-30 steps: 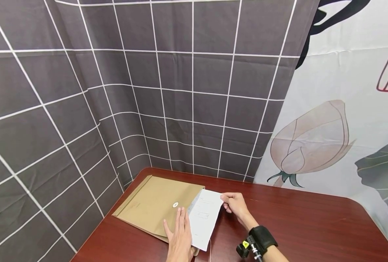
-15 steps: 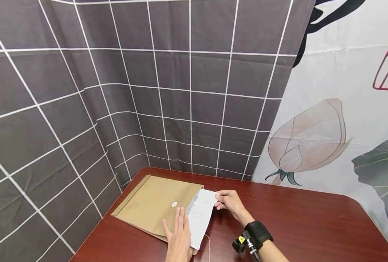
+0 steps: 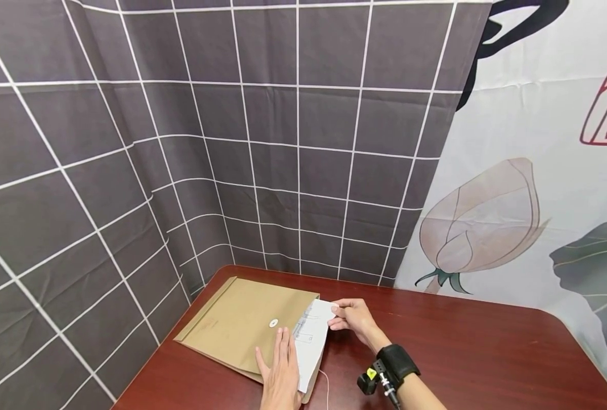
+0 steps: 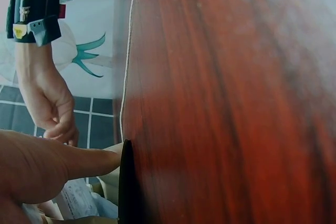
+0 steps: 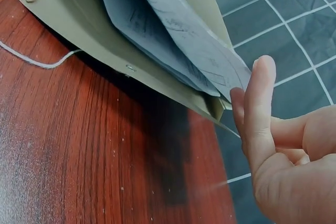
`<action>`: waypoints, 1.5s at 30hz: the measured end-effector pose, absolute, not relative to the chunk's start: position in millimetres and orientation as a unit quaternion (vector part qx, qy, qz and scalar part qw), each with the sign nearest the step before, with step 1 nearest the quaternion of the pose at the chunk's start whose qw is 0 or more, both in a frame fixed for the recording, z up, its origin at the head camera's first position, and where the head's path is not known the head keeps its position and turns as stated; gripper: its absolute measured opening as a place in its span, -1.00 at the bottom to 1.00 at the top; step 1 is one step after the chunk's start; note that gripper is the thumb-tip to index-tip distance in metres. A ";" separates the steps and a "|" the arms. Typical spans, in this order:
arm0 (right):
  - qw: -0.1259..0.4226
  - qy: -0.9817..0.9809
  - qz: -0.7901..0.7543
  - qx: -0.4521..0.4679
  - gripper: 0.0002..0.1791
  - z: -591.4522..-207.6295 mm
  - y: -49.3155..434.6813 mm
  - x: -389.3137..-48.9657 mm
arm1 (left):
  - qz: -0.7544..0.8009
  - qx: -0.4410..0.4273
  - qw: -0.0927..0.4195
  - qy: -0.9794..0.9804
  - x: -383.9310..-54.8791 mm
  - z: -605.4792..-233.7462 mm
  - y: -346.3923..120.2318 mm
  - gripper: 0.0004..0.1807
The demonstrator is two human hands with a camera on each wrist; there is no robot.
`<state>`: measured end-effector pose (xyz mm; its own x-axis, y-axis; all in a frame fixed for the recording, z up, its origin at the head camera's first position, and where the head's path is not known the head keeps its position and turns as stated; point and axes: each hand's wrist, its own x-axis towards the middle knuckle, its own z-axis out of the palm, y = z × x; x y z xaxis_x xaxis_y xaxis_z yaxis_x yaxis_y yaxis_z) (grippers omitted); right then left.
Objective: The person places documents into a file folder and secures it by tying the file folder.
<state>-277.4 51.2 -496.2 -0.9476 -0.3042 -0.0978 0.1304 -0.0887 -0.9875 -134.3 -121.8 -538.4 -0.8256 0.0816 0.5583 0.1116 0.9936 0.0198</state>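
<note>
A brown string-tie document envelope (image 3: 247,319) with a white button lies on the table, its mouth to the right. White printed sheets of paper (image 3: 311,336) stand partly inside the mouth; the right wrist view shows more than one layer of paper (image 5: 184,35). My left hand (image 3: 279,370) rests its straight fingers on the envelope's front. Its thumb (image 4: 89,162) presses on the flap, beside the papers. My right hand (image 3: 352,319) has its thumb and fingertips at the papers' far right corner and appears to pinch it; the exact contact is partly hidden.
The envelope's thin white string (image 3: 327,381) trails over the red-brown wooden table (image 3: 462,347). A dark grey checked cloth (image 3: 324,171) hangs behind and to the left. Next to it hangs a white cloth with a flower print (image 3: 488,222). A black wrist strap (image 3: 398,364) carries the right camera.
My right hand has moved left with the papers, which have slid deeper into the envelope. More of the flap and string shows now. My left hand has stayed in about the same place.
</note>
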 end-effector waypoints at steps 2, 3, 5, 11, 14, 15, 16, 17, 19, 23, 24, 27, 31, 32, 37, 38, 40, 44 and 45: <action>0.147 0.658 -0.736 -0.064 -0.67 -496.3 50.0 -277.9 | -0.019 -0.051 0.297 -0.953 -135.0 -538.7 -122.3 0.20; 0.149 0.657 -0.736 -0.064 -0.67 -496.3 49.5 -278.3 | -0.017 -0.052 0.298 -0.953 -134.8 -538.8 -122.4 0.21; 0.151 0.657 -0.735 -0.069 -0.67 -493.1 48.4 -277.1 | -0.018 -0.052 0.299 -0.953 -134.8 -538.7 -122.6 0.26; 0.149 0.667 -0.726 -0.071 -0.68 -493.2 44.6 -279.1 | -0.023 -0.054 0.302 -0.951 -134.5 -539.6 -123.3 0.36; 0.149 0.674 -0.721 -0.060 -0.73 -495.9 43.5 -280.7 | -0.028 -0.056 0.297 -0.953 -134.3 -539.2 -123.1 0.36; 0.152 0.676 -0.719 -0.059 -0.76 -496.0 43.5 -280.6 | -0.031 -0.056 0.295 -0.953 -134.4 -538.9 -123.0 0.36; 0.158 0.678 -0.716 -0.058 -0.80 -496.2 44.1 -280.0 | -0.032 -0.056 0.293 -0.954 -134.3 -538.8 -122.8 0.35; 0.166 0.680 -0.711 -0.061 -0.84 -496.4 44.9 -279.4 | -0.034 -0.055 0.290 -0.955 -134.1 -538.5 -122.5 0.36; 0.190 0.684 -0.700 -0.071 -0.87 -497.3 47.0 -278.2 | -0.032 -0.053 0.284 -0.957 -134.1 -537.8 -122.4 0.36; 0.240 0.682 -0.682 -0.109 -0.86 -499.5 50.4 -275.7 | -0.028 -0.049 0.263 -0.963 -133.6 -535.6 -122.3 0.37; 0.249 0.679 -0.681 -0.116 -0.88 -500.1 50.5 -275.1 | -0.029 -0.049 0.256 -0.965 -133.1 -535.0 -122.2 0.36; 0.257 0.668 -0.687 -0.126 -0.88 -500.9 48.9 -273.7 | -0.033 -0.049 0.241 -0.969 -132.0 -533.8 -122.2 0.32; 0.242 0.666 -0.696 -0.119 -0.88 -500.8 42.9 -272.8 | -0.038 -0.052 0.233 -0.970 -131.7 -533.8 -122.1 0.28; 0.237 0.667 -0.697 -0.118 -0.89 -500.8 41.0 -272.7 | -0.039 -0.054 0.235 -0.970 -131.9 -533.9 -122.1 0.28; 0.220 0.661 -0.708 -0.119 -0.84 -501.6 31.1 -272.2 | -0.035 -0.058 0.249 -0.966 -132.5 -534.8 -122.7 0.29; 0.218 0.657 -0.712 -0.119 -0.82 -502.1 29.3 -272.3 | -0.034 -0.059 0.251 -0.966 -132.7 -535.0 -122.9 0.30; 0.215 0.650 -0.719 -0.120 -0.77 -502.8 26.0 -272.2 | -0.035 -0.059 0.251 -0.965 -132.9 -535.1 -123.2 0.31; 0.216 0.638 -0.729 -0.122 -0.76 -504.5 20.6 -272.0 | -0.040 -0.061 0.244 -0.967 -132.7 -534.5 -123.2 0.30; 0.218 0.635 -0.730 -0.124 -0.77 -504.8 19.4 -271.8 | -0.041 -0.061 0.243 -0.967 -132.6 -534.4 -123.1 0.30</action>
